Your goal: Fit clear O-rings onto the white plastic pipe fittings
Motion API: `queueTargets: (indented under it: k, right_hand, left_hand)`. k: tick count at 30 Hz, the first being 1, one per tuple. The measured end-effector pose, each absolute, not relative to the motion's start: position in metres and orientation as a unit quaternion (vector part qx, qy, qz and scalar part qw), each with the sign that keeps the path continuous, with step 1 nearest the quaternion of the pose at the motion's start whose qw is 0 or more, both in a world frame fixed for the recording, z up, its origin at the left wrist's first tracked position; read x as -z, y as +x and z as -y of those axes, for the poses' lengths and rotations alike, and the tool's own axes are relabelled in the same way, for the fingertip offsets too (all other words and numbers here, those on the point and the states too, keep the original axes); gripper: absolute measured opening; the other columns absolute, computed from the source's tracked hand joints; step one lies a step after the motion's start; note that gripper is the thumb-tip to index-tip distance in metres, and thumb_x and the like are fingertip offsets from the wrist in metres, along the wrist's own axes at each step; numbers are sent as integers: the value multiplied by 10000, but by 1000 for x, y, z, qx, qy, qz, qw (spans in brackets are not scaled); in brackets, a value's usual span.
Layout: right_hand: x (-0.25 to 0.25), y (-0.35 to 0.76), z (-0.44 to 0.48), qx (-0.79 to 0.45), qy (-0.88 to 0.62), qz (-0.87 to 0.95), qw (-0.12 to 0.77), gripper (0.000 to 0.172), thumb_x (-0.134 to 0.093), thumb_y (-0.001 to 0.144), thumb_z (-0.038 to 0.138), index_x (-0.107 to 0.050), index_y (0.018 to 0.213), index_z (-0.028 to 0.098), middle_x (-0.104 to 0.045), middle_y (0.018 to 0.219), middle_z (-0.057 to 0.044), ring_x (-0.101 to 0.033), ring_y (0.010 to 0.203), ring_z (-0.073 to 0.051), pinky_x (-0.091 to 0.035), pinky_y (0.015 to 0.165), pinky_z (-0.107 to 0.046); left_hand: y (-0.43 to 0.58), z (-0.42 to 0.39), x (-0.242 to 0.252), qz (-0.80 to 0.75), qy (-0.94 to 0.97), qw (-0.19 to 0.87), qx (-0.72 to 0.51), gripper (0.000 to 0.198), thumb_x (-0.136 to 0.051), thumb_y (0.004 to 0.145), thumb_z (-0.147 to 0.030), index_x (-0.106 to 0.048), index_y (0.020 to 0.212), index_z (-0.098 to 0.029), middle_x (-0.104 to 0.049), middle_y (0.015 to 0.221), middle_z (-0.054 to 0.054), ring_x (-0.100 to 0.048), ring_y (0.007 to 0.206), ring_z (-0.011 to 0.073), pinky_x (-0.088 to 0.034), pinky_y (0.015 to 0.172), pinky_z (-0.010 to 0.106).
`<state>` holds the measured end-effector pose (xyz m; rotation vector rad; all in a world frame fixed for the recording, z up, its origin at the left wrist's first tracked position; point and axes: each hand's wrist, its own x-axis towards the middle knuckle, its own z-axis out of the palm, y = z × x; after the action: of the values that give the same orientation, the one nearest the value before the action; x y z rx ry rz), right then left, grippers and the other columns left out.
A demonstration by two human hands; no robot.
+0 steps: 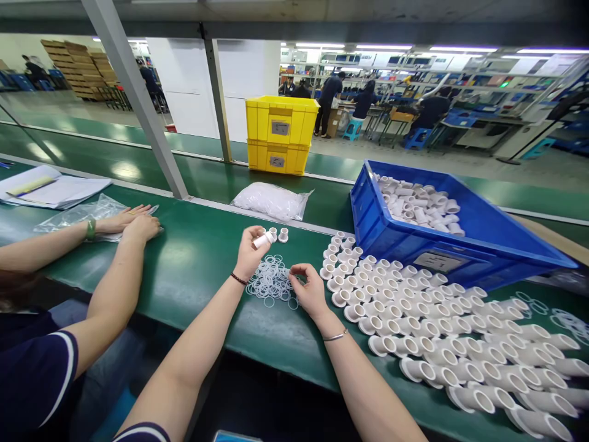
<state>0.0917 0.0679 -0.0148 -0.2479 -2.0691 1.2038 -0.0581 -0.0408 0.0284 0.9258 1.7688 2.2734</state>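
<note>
My left hand (pixel 249 253) is closed around a white flanged plastic sleeve (pixel 263 239), held tilted above the bench. Below it lies a loose pile of thin translucent rings (pixel 271 279). At the right edge of that pile is my right hand (pixel 309 288), its thumb and forefinger brought together; what sits between the fingertips is too small to make out. Just behind my left hand, a few more white sleeves (pixel 283 235) stand on the green bench (pixel 202 245).
Rows of white sleeves (pixel 414 313) cover the bench at right, before a blue bin (pixel 396 239) of loose ones. More rings (pixel 570 322) lie far right. A filled plastic bag (pixel 271 201) and yellow crates (pixel 280 135) are behind. At left, a co-worker's hands (pixel 138 224) press a clear bag.
</note>
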Motion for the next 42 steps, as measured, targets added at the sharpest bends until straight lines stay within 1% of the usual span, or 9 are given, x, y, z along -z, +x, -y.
queueTargets:
  k: [3, 5, 11, 15, 19, 23, 29, 35, 42]
  right_hand:
    - [13, 93, -67, -450, -64, 818, 351, 120, -533, 808, 181, -567, 921, 201, -600, 887, -47, -589, 834, -175, -496, 791, -339]
    - [12, 93, -67, -442, -38, 827, 345, 121, -543, 801, 160, -569, 909, 208, -593, 888, -40, -590, 812, -167, -495, 772, -328]
    - [11, 93, -67, -464, -36, 808, 360, 153, -606, 775, 150, -571, 906, 220, -584, 889, -26, -596, 780, -157, -500, 748, -314]
    - [9, 94, -68, -475, -53, 793, 377, 108, -618, 779, 174, -584, 871, 217, -590, 879, -24, -594, 784, -161, -498, 749, -318]
    - [8, 94, -70, -484, -69, 772, 406, 61, -606, 795, 200, -592, 853, 211, -594, 857, -34, -580, 819, -175, -500, 751, -330]
    - [10, 93, -72, -510, -97, 729, 446, 73, -607, 806, 239, -580, 864, 203, -577, 859, -45, -575, 804, -175, -508, 734, -339]
    - [10, 90, -73, -550, -108, 672, 484, 144, -637, 795, 276, -566, 894, 200, -556, 875, -42, -580, 807, -170, -506, 746, -342]
    - [8, 90, -71, -569, -91, 650, 496, 129, -639, 795, 240, -570, 899, 205, -545, 876, -34, -576, 811, -166, -495, 754, -339]
    - [11, 88, -72, -575, -95, 654, 482, 135, -637, 793, 240, -568, 905, 209, -551, 878, -35, -580, 804, -167, -501, 753, -343]
  left_hand:
    - [-52, 38, -29, -524, 291, 220, -769, 391, -699, 673, -268, -494, 985, -153, -541, 1003, 66, -554, 827, 137, -463, 704, 245]
    - [-49, 39, -31, -484, 276, 265, -787, 418, -744, 637, -239, -506, 970, -156, -544, 970, 44, -549, 821, 124, -446, 708, 230]
    - [-49, 39, -32, -453, 268, 273, -806, 430, -795, 580, -145, -505, 897, -166, -551, 870, -16, -533, 802, 85, -405, 741, 199]
    - [-46, 39, -29, -470, 297, 308, -772, 427, -786, 616, -200, -560, 975, -152, -576, 912, 18, -544, 817, 110, -417, 748, 232]
    - [-42, 39, -29, -495, 335, 339, -726, 435, -735, 694, -295, -556, 1066, -155, -574, 946, 43, -552, 760, 120, -422, 672, 242]
    - [-44, 38, -23, -533, 399, 326, -671, 402, -652, 774, -344, -514, 1100, -154, -550, 947, 42, -509, 719, 101, -402, 646, 226]
    - [-43, 38, -15, -618, 498, 229, -563, 376, -549, 833, -378, -493, 1131, -156, -537, 1023, 60, -501, 906, 160, -404, 808, 264]
    - [-32, 39, -22, -674, 539, 199, -464, 423, -652, 754, -381, -489, 1087, -176, -551, 968, 36, -515, 825, 156, -420, 739, 253]
    - [-27, 36, -23, -689, 554, 186, -429, 288, -543, 833, -402, -514, 1009, -176, -562, 897, 19, -509, 773, 144, -399, 680, 240]
